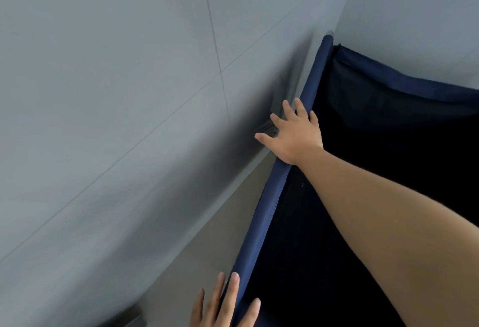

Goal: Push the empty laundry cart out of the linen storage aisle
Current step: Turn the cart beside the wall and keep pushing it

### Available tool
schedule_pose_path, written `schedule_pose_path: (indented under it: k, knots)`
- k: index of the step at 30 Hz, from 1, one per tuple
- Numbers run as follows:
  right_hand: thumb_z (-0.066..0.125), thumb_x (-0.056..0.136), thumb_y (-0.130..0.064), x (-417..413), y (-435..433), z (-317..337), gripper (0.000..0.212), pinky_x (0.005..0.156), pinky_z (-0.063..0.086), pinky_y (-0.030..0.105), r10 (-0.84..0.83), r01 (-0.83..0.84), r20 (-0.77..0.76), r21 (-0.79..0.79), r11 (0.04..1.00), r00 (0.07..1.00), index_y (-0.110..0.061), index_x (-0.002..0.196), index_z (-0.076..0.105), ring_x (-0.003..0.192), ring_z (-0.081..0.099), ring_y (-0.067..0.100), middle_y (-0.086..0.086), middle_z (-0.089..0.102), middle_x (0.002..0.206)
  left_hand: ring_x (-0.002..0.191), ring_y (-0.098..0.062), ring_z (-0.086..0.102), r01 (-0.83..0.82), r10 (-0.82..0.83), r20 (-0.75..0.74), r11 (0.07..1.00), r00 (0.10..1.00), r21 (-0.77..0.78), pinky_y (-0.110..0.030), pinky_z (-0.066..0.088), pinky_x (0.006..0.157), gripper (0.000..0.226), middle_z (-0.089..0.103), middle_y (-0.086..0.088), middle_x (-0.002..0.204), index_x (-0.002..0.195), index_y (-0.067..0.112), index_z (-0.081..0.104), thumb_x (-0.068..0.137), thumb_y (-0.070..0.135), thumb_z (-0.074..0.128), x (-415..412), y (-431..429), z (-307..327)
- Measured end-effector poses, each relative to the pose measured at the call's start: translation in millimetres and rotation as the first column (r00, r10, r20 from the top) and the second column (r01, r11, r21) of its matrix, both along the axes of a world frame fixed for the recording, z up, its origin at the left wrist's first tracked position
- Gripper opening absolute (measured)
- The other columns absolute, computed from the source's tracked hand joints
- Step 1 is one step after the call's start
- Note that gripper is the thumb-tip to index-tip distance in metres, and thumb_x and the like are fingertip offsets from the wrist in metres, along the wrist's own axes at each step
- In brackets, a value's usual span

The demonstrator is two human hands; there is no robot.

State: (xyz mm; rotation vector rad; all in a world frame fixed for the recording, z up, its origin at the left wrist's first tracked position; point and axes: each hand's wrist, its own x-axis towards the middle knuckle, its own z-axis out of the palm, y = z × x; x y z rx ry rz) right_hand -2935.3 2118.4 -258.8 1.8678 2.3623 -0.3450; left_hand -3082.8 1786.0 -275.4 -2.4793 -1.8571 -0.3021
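You've got one navy fabric laundry cart (261,223) with a dark interior, two bare hands on its left rim, right hand (293,135) far and left hand (225,303) near, and two grey walls meeting far right.

Navy blue fabric-wrapped rim of the laundry cart (269,202), plain, no print seen. Inside of the cart's cloth bag (388,150) near black, darker than the rim; far edge band the same navy. Pale blue-grey tiled floor (103,93), unpatterned, crossed by thin darker grout lines. Beige-brown strip of floor (207,228) noted beside the rim. Light grey plain wall (414,15) seen behind the cart.
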Motion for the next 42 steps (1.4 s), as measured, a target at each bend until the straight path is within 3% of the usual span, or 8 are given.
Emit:
schedule_pose_path:
  k: [5,9,15,17,21,30,36,42]
  knots:
    - [0.018,0.083,-0.085,-4,-18,-3,0.091,0.124,0.005,0.053,0.007,-0.007,-0.013,0.003,1.0,1.0,-0.031,0.155,0.036,0.156,-0.012,0.028,0.004,0.006,0.171,0.102,-0.027,0.063,-0.005,0.003,0.023,0.995,1.0,0.104,-0.041,0.06,0.056,0.049,0.018,-0.013,0.163,0.153,0.036,0.019,0.104,0.034,0.021,-4,-12,-1]
    - [0.018,0.086,-0.084,-5,-20,-3,0.09,0.125,0.002,0.052,0.002,-0.002,-0.031,0.007,1.0,1.0,-0.03,0.158,0.027,0.156,-0.013,0.027,0.005,0.0,0.171,0.092,-0.027,0.075,0.013,-0.011,-0.024,0.997,1.0,0.081,-0.041,0.061,0.056,0.03,0.017,-0.012,0.166,0.124,0.038,0.047,0.103,0.034,0.025,-5,-18,-4]
    - [0.01,0.09,-0.081,34,-64,-6,0.086,0.123,-0.003,0.054,-0.086,0.114,-0.199,0.136,0.984,0.976,-0.031,0.16,0.014,0.156,-0.012,0.025,0.002,-0.005,0.171,0.127,-0.032,0.059,0.026,-0.024,0.017,0.994,1.0,-0.103,-0.048,0.061,0.061,0.028,0.027,-0.02,0.157,0.122,0.033,0.051,0.097,0.033,0.038,-10,-14,1]
    - [0.012,0.091,-0.081,66,-95,-7,0.085,0.123,-0.002,0.054,-0.12,0.152,-0.203,0.15,0.977,0.972,-0.031,0.159,0.016,0.157,-0.009,0.024,0.001,-0.002,0.171,0.152,-0.034,0.019,0.08,-0.077,0.023,0.983,0.997,-0.168,-0.052,0.059,0.065,0.059,0.0,-0.016,0.167,0.125,0.03,0.049,0.072,0.056,0.053,-11,-13,1]
    - [0.012,0.09,-0.084,135,-166,-11,0.087,0.124,-0.001,0.054,-0.235,0.249,-0.135,0.103,0.963,0.963,-0.031,0.159,0.018,0.157,-0.007,0.023,0.0,0.0,0.17,0.121,-0.043,0.042,0.109,-0.112,0.008,0.942,0.994,-0.317,-0.056,0.058,0.065,0.111,0.001,-0.023,0.164,0.127,0.023,0.048,0.029,0.057,0.087,-10,-5,3]
    - [0.025,0.087,-0.081,251,-339,-8,0.086,0.123,0.006,0.053,-0.47,0.464,0.088,0.079,0.882,0.878,-0.03,0.156,0.033,0.157,0.008,0.025,0.0,0.015,0.168,0.118,-0.057,0.056,0.075,-0.111,-0.068,0.913,0.991,-0.401,-0.062,0.053,0.078,0.074,0.041,-0.031,0.149,0.132,0.01,0.061,0.071,0.049,0.047,-4,6,6]
    - [0.047,0.09,-0.069,292,-407,2,0.078,0.119,0.017,0.059,-0.619,0.607,0.173,0.119,0.786,0.766,-0.025,0.154,0.039,0.154,0.017,0.033,0.006,0.022,0.168,0.128,-0.059,0.045,0.074,-0.101,-0.064,0.941,0.993,-0.33,-0.066,0.052,0.088,0.082,0.029,-0.031,0.156,0.136,0.003,0.059,0.061,0.015,0.09,-9,9,-3]
    - [0.055,0.091,-0.061,304,-418,-2,0.085,0.116,0.034,0.049,-0.624,0.622,0.103,0.05,0.781,0.775,-0.019,0.159,0.024,0.154,0.015,0.035,0.003,-0.001,0.171,0.133,-0.06,0.039,0.062,-0.076,-0.044,0.965,0.996,-0.253,-0.064,0.049,0.093,0.083,0.024,-0.034,0.156,0.139,-0.001,0.054,0.062,-0.013,0.082,-9,6,-9]
